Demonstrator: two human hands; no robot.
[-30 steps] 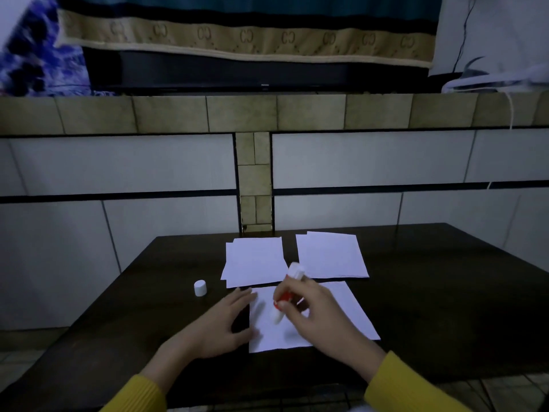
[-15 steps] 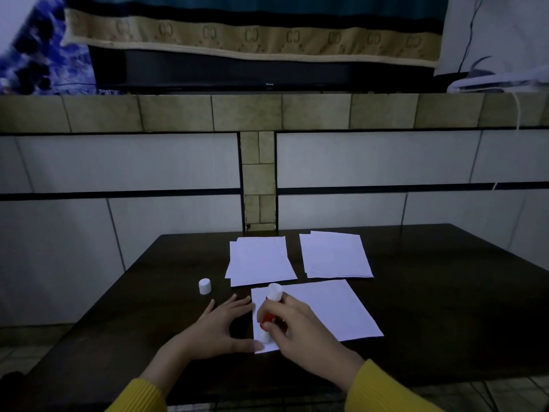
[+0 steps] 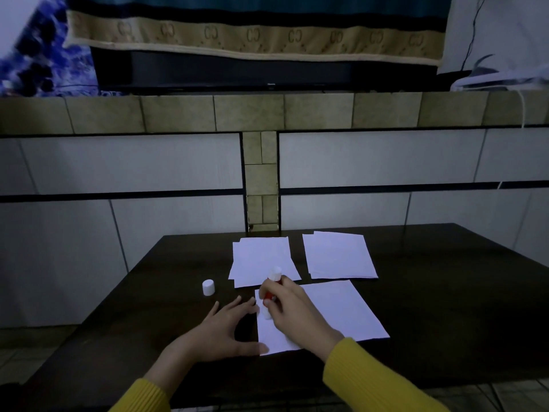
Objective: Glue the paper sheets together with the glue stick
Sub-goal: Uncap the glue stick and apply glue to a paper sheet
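A white paper sheet [image 3: 335, 310] lies on the dark table [image 3: 445, 307] in front of me. My right hand [image 3: 292, 313] grips a red and white glue stick [image 3: 272, 288], tilted, with its lower tip on the sheet near the left edge. My left hand [image 3: 222, 331] rests flat on the table, its fingertips and thumb touching the sheet's left edge. Two small stacks of white sheets lie farther back: the left stack [image 3: 261, 260] and the right stack [image 3: 338, 255]. The glue stick's white cap [image 3: 208, 287] stands upright on the table to the left.
A tiled wall [image 3: 118, 233] rises right behind the table's far edge. A ledge above it carries a dark screen under a patterned cloth [image 3: 252, 34]. Tiled floor shows beyond the table's left and near edges.
My right hand has drawn the glue stick leftward across the sheet, toward me, then back up along the left edge. My left hand keeps holding the sheet's edge.
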